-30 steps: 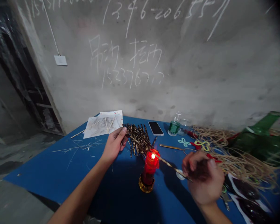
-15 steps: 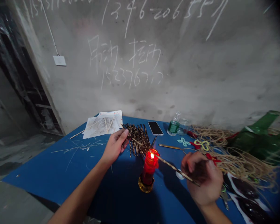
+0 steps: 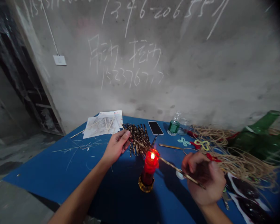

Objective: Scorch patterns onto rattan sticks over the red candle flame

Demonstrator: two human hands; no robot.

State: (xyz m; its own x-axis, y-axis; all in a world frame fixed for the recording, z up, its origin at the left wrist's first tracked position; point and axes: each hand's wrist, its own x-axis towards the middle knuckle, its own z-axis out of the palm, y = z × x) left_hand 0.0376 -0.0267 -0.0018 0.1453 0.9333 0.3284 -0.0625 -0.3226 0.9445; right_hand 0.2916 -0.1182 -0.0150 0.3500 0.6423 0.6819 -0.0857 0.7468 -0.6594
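Observation:
A lit red candle in a gold base stands on the blue table. Across its flame lies a thin scorched stick, held at both ends. My left hand pinches the far end above a pile of burnt-marked sticks. My right hand is closed round the near end, right of the candle.
A phone, a small bottle of green liquid and papers lie at the back. Loose rattan strands, coloured knots, red-handled scissors and a green object fill the right side. A concrete wall stands behind.
The stick has slid toward me through the flame; my right hand drew back slightly and my left hand moved a little nearer the candle.

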